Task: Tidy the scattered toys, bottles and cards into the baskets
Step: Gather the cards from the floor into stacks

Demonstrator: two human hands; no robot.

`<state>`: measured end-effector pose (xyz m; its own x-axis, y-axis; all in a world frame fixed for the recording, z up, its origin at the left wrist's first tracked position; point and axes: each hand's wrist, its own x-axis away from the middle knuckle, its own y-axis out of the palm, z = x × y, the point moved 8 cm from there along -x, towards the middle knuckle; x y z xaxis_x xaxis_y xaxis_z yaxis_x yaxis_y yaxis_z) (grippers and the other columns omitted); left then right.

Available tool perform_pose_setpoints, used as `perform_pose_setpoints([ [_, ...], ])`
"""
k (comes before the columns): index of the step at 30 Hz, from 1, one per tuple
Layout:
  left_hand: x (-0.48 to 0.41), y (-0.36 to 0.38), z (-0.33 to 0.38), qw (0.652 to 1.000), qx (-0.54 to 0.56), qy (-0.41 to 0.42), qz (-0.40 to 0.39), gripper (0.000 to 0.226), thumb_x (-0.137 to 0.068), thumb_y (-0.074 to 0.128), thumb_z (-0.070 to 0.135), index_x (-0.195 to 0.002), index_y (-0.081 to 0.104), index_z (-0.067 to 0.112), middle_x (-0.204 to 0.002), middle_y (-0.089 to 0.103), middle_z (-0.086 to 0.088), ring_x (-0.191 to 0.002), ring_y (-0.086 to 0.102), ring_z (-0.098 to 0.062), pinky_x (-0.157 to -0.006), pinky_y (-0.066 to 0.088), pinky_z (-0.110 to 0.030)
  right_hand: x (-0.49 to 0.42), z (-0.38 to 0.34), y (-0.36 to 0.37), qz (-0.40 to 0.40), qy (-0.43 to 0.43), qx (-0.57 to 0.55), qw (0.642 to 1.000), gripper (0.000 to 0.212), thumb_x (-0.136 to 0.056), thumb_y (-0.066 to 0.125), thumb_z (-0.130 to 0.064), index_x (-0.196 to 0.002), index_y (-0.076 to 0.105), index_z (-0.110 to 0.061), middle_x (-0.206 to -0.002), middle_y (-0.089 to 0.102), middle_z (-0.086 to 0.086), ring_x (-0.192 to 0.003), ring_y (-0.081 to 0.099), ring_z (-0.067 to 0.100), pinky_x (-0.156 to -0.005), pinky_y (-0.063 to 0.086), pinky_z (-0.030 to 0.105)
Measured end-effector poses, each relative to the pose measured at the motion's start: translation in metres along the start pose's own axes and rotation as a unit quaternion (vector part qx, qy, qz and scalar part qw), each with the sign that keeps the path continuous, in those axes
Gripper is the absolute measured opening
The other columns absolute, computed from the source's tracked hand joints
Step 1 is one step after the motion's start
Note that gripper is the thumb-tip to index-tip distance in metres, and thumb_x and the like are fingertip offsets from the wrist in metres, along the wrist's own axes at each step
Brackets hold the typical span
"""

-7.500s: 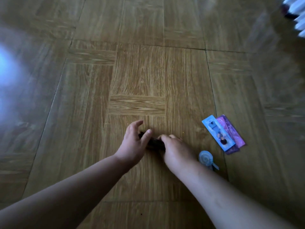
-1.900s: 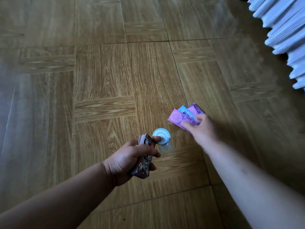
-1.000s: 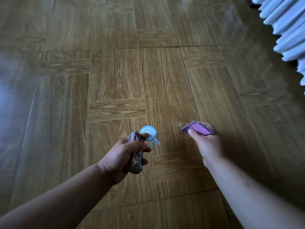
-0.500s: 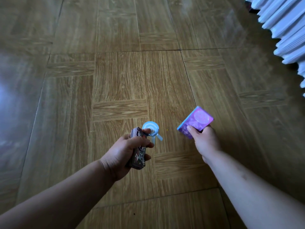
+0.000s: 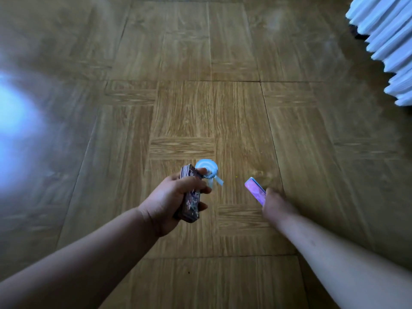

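My left hand point(image 5: 172, 197) grips a thick dark deck of cards point(image 5: 191, 198) held above the wooden floor, and its fingertips also pinch a small light-blue lollipop-shaped toy point(image 5: 208, 169) at the deck's top. My right hand point(image 5: 276, 206) holds a thin stack of pink and purple cards point(image 5: 255, 192), seen nearly edge-on and tilted up to the left. Both hands hover near the middle of the view, roughly a hand's width apart. No basket is in view.
Wood-pattern floor tiles point(image 5: 200, 108) fill the view. A white pleated curtain or cloth point(image 5: 388, 41) hangs at the top right. A bright glare patch point(image 5: 13, 121) lies on the floor at the left.
My right hand picked the pink cards off the floor, squared them and turned them edge-on. My left hand kept the deck and blue toy. The view shifted slightly.
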<state>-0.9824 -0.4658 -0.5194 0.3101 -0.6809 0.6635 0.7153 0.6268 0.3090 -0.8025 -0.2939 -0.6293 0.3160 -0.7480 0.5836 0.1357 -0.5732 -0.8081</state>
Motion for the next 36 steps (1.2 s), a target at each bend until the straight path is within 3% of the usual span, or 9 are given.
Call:
perform_pose_setpoints([
  [5, 0.014, 0.011, 0.019, 1.000, -0.013, 0.022, 0.013, 0.049, -0.065, 0.064, 0.014, -0.113, 0.066, 0.006, -0.085, 0.065, -0.012, -0.069, 0.063, -0.012, -0.057, 0.055, -0.028, 0.014, -0.030, -0.070, 0.046, -0.063, -0.056, 0.995, 0.009, -0.093, 0.048, -0.017, -0.094, 0.040, -0.015, -0.102, 0.060, 0.012, -0.089, 0.059, 0.032, -0.066, 0.040, 0.032],
  [10, 0.036, 0.087, 0.112, 0.996, -0.039, 0.076, -0.020, 0.020, -0.089, 0.056, 0.005, -0.107, 0.065, 0.002, -0.074, 0.059, -0.011, -0.056, 0.059, -0.012, -0.049, 0.052, -0.024, 0.055, -0.050, -0.188, 0.062, -0.153, -0.214, 0.963, 0.011, -0.086, 0.055, -0.012, -0.079, 0.047, -0.016, -0.070, 0.054, 0.000, -0.060, 0.048, 0.017, -0.051, 0.031, 0.027],
  [13, 0.048, 0.128, 0.151, 0.994, -0.040, 0.095, -0.023, 0.010, -0.089, 0.057, 0.009, -0.095, 0.065, 0.006, -0.073, 0.057, -0.006, -0.059, 0.059, -0.010, -0.050, 0.051, -0.025, 0.082, -0.054, -0.229, 0.050, -0.186, -0.306, 0.932, 0.013, -0.084, 0.055, -0.009, -0.073, 0.050, -0.014, -0.067, 0.051, 0.001, -0.059, 0.042, 0.016, -0.053, 0.033, 0.028],
  [15, 0.051, 0.142, 0.156, 0.996, -0.021, 0.082, -0.019, 0.008, -0.088, 0.059, 0.010, -0.092, 0.065, 0.008, -0.075, 0.056, -0.004, -0.059, 0.060, -0.011, -0.050, 0.051, -0.026, 0.095, -0.047, -0.241, 0.033, -0.183, -0.393, 0.901, 0.007, -0.085, 0.060, -0.009, -0.078, 0.059, -0.010, -0.071, 0.063, 0.000, -0.061, 0.056, 0.016, -0.059, 0.048, 0.023],
  [19, 0.055, 0.149, 0.143, 0.998, 0.030, 0.057, 0.008, 0.022, -0.086, 0.059, 0.010, -0.106, 0.065, 0.005, -0.080, 0.059, -0.005, -0.062, 0.061, -0.012, -0.049, 0.051, -0.026, 0.108, -0.041, -0.241, -0.040, -0.151, -0.571, 0.806, 0.022, -0.075, 0.072, -0.014, -0.097, 0.070, -0.010, -0.091, 0.075, 0.008, -0.086, 0.072, 0.028, -0.089, 0.054, 0.051],
  [22, 0.048, 0.147, 0.140, 0.996, 0.051, 0.060, 0.033, 0.020, -0.086, 0.058, 0.010, -0.105, 0.063, 0.007, -0.088, 0.062, -0.006, -0.062, 0.063, -0.012, -0.049, 0.052, -0.026, 0.104, -0.046, -0.236, -0.051, -0.148, -0.551, 0.820, 0.049, -0.051, 0.077, -0.036, -0.095, 0.071, -0.016, -0.090, 0.075, 0.007, -0.092, 0.071, 0.030, -0.092, 0.051, 0.057],
  [29, 0.052, 0.133, 0.137, 0.992, 0.095, 0.068, 0.049, 0.042, -0.061, 0.063, 0.016, -0.102, 0.066, 0.005, -0.087, 0.065, -0.004, -0.067, 0.064, -0.012, -0.050, 0.052, -0.026, 0.096, -0.043, -0.227, -0.076, -0.151, -0.533, 0.829, 0.060, -0.047, 0.072, -0.049, -0.098, 0.068, -0.018, -0.093, 0.075, 0.003, -0.095, 0.070, 0.027, -0.094, 0.050, 0.055],
  [33, 0.067, 0.136, 0.122, 0.986, 0.151, 0.023, 0.060, 0.046, -0.067, 0.061, 0.015, -0.112, 0.065, 0.004, -0.093, 0.061, -0.007, -0.069, 0.061, -0.012, -0.053, 0.052, -0.026, 0.117, -0.041, -0.216, -0.125, -0.117, -0.547, 0.819, 0.058, -0.052, 0.074, -0.049, -0.100, 0.068, -0.017, -0.096, 0.075, 0.003, -0.097, 0.069, 0.026, -0.097, 0.049, 0.054],
  [36, 0.080, 0.143, 0.109, 0.984, 0.168, -0.006, 0.065, 0.042, -0.074, 0.062, 0.011, -0.115, 0.066, 0.004, -0.086, 0.064, -0.005, -0.069, 0.062, -0.011, -0.054, 0.052, -0.025, 0.144, -0.041, -0.203, -0.179, -0.074, -0.597, 0.778, 0.042, -0.066, 0.072, -0.030, -0.104, 0.068, -0.012, -0.098, 0.075, 0.008, -0.096, 0.070, 0.029, -0.094, 0.051, 0.052],
])
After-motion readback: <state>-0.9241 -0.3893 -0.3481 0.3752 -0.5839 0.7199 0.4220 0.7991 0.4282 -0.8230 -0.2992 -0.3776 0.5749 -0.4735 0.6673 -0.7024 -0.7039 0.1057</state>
